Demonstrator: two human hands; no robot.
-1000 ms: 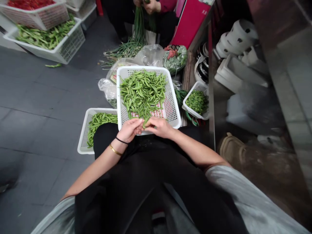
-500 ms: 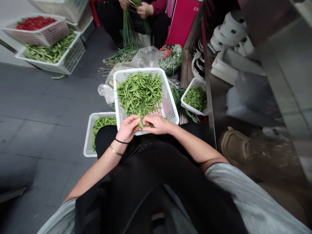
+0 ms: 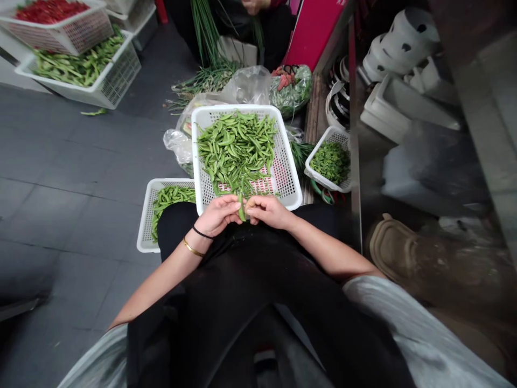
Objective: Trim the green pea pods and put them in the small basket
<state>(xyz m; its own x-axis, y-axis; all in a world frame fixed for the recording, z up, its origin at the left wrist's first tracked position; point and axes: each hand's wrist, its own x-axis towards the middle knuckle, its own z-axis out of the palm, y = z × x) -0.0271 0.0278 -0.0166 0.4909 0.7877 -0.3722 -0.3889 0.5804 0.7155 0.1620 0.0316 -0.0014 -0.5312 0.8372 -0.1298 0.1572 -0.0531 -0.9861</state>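
A green pea pod [image 3: 242, 207] stands nearly upright between my two hands, just in front of a white basket [image 3: 291, 178] heaped with pea pods [image 3: 236, 148]. My left hand [image 3: 220, 214] pinches the pod from the left, fingers closed on it. My right hand [image 3: 270, 211] grips it from the right, fingers curled. Both hands rest above my black-clad knees at the basket's near rim. A smaller white basket [image 3: 144, 226] with several pods lies on the floor to the left of my knee.
A small basket of chopped greens [image 3: 330, 161] sits at right by a metal cabinet. Plastic bags [image 3: 246, 89] and scallions [image 3: 204, 81] lie beyond the main basket, where another person sits. Baskets of green beans [image 3: 76, 67] and red chillies [image 3: 48, 11] stand far left.
The pod has turned from tilted to nearly upright between my fingers. My hands stayed at the basket's near rim; the view shifted slightly.
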